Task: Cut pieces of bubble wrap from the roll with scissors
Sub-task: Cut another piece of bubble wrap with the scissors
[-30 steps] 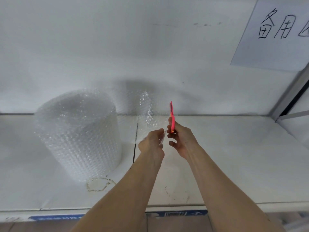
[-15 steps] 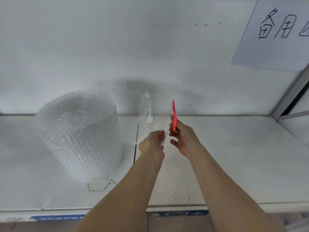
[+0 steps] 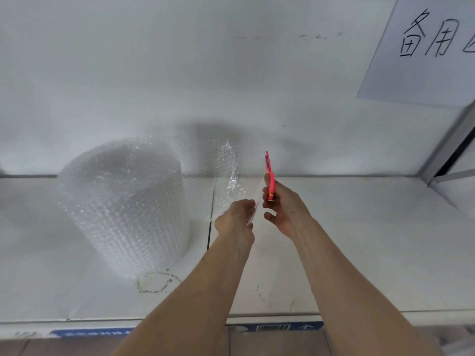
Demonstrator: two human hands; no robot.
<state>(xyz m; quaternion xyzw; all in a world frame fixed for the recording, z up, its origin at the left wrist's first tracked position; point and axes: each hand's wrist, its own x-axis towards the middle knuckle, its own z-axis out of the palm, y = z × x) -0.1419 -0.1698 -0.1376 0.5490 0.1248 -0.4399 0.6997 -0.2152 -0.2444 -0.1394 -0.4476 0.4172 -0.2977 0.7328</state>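
A fat roll of bubble wrap (image 3: pixel 123 206) stands upright on the white shelf, left of centre. A loose sheet of bubble wrap (image 3: pixel 226 173) stretches from the roll's far side to the right, held upright. My left hand (image 3: pixel 235 219) pinches the sheet's lower right edge. Just right of it, my right hand (image 3: pixel 284 209) grips pink scissors (image 3: pixel 269 173), blades pointing up beside the sheet's edge. The blades look nearly closed.
The white shelf (image 3: pixel 359 240) runs under everything, with a seam (image 3: pixel 210 219) down its middle and a front edge carrying a blue label (image 3: pixel 272 327). A white back wall stands close behind. A paper sign (image 3: pixel 424 47) hangs top right; a metal frame post (image 3: pixel 447 152) is at right.
The scissors and my right hand have crept slightly right and up along the sheet's edge. My left hand keeps its pinch almost in place.
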